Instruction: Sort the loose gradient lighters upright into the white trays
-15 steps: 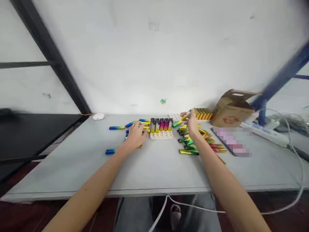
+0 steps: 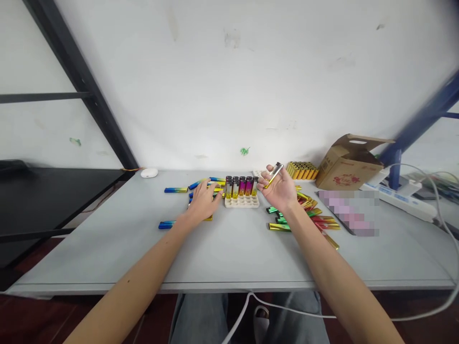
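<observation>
Turned palm up, my right hand (image 2: 285,192) holds a silver-and-yellow lighter (image 2: 273,175) at a slant across its fingers, just right of the white rack. My left hand (image 2: 203,202) rests with fingers apart over several blue-and-yellow lighters (image 2: 175,190), partly covering them. Between the hands stands the white rack (image 2: 242,203). Its back rows carry upright lighters (image 2: 242,186), some clear-yellow and some purple, while holes show along its front. Under and beside my right forearm lies a pile of green, gold and red lighters (image 2: 324,220).
Behind my right hand, a tray of orange-gold lighters (image 2: 302,170) stands near the wall, beside an open cardboard box (image 2: 346,165). A blurred pink flat item (image 2: 346,212) and a white power strip (image 2: 401,198) lie at right. A white case (image 2: 149,173) sits back left.
My right hand has turned palm up and moved slightly left toward the rack, bringing the silver-and-yellow lighter into clear view. My left hand stays over the blue lighters.
</observation>
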`<state>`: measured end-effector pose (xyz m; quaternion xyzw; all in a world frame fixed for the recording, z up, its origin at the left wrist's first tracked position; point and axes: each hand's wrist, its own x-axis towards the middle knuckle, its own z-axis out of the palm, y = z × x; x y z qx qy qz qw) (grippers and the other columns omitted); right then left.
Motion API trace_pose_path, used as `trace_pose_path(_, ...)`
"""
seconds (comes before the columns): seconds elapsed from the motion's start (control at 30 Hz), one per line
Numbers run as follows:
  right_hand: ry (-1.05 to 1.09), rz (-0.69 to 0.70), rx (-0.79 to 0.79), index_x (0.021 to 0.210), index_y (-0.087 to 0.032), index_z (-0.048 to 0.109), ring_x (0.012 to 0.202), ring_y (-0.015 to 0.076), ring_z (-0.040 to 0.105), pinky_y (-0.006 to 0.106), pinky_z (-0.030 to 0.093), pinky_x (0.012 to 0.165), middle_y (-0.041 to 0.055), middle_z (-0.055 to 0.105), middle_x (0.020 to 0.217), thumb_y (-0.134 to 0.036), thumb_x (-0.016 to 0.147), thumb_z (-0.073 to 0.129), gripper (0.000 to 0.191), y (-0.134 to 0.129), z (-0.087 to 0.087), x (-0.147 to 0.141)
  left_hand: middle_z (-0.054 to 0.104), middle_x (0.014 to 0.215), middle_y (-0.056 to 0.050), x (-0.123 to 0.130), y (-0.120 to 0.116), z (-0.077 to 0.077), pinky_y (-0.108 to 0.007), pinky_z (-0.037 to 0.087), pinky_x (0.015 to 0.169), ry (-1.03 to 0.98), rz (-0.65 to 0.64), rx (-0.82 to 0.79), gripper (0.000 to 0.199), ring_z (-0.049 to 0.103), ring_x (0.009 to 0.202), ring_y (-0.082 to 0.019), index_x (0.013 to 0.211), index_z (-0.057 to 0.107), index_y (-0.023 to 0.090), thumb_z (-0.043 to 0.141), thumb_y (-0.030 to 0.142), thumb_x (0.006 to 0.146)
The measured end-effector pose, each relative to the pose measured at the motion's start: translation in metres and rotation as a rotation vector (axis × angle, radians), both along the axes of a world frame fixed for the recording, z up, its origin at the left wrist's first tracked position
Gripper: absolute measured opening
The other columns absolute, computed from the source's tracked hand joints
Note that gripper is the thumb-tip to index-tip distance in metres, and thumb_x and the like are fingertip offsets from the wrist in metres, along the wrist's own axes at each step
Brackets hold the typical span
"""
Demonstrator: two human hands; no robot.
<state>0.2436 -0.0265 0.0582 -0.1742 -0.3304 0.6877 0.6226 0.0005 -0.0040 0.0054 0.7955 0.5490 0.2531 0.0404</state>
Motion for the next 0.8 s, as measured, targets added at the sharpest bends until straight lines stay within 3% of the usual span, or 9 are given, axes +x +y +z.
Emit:
trace_pose_path(0.23, -0.191, 0.015, -0.03, 0.082, -0.025, 0.05, 0.061, 0.0119, 0.058, 0.024, 0.048, 0.056, -0.0032, 0.062, 0.075, -0.059, 0.085, 0.06, 0.036, 0.0, -0.003, -0.009, 0.047, 0.14, -0.017, 0.0, 0.001, -0.001, -0.049, 0.032, 0.112, 0.012, -0.008, 0.018, 0.037, 0.036, 0.138, -0.03, 0.124, 0.058, 0.016, 0.04, 0.035, 0.098)
trace_pose_path(0.4, -0.255, 0.037, -0.04, 0.086, -0.024, 0.054, 0.041, 0.007, 0.034, 0.018, 0.029, 0.039, -0.0092, 0.043, 0.051, -0.058, 0.082, 0.066, 0.036, -0.002, -0.008, -0.013, 0.059, 0.127, -0.012, -0.002, 0.004, -0.004, -0.047, 0.037, 0.109, 0.013, -0.032, 0.072, 0.035, 0.047, 0.127, -0.028, 0.115, 0.065, 0.019, 0.039, 0.036, 0.098)
trace_pose_path(0.53, -0.234, 0.091, -0.033, 0.091, -0.022, 0.059, 0.051, 0.0079, 0.042, 0.018, 0.037, 0.047, -0.0068, 0.045, 0.06, -0.043, 0.082, 0.07, 0.026, -0.005, -0.009, -0.019, 0.062, 0.12, -0.011, -0.003, 0.006, -0.005, -0.045, 0.04, 0.107, -0.003, -0.043, 0.078, 0.036, 0.052, 0.12, -0.027, 0.111, 0.067, 0.019, 0.037, 0.037, 0.099)
trace_pose_path(0.67, -0.162, 0.165, -0.081, 0.087, -0.02, 0.059, 0.06, 0.0111, 0.049, 0.022, 0.044, 0.055, -0.0032, 0.046, 0.067, -0.046, 0.087, 0.06, 0.026, -0.006, -0.009, -0.024, 0.054, 0.132, -0.014, -0.003, 0.005, -0.005, -0.046, 0.037, 0.109, -0.012, -0.014, 0.063, 0.039, 0.047, 0.128, -0.029, 0.12, 0.063, 0.018, 0.037, 0.039, 0.099)
trace_pose_path(0.8, -0.129, 0.204, -0.147, 0.073, -0.02, 0.05, 0.05, 0.0101, 0.038, 0.021, 0.037, 0.047, -0.0044, 0.036, 0.059, -0.057, 0.092, 0.043, 0.042, -0.005, -0.012, -0.025, 0.049, 0.138, -0.014, -0.002, 0.003, -0.004, -0.047, 0.035, 0.111, -0.005, 0.006, 0.015, 0.04, 0.042, 0.133, -0.03, 0.124, 0.06, 0.018, 0.037, 0.04, 0.099)
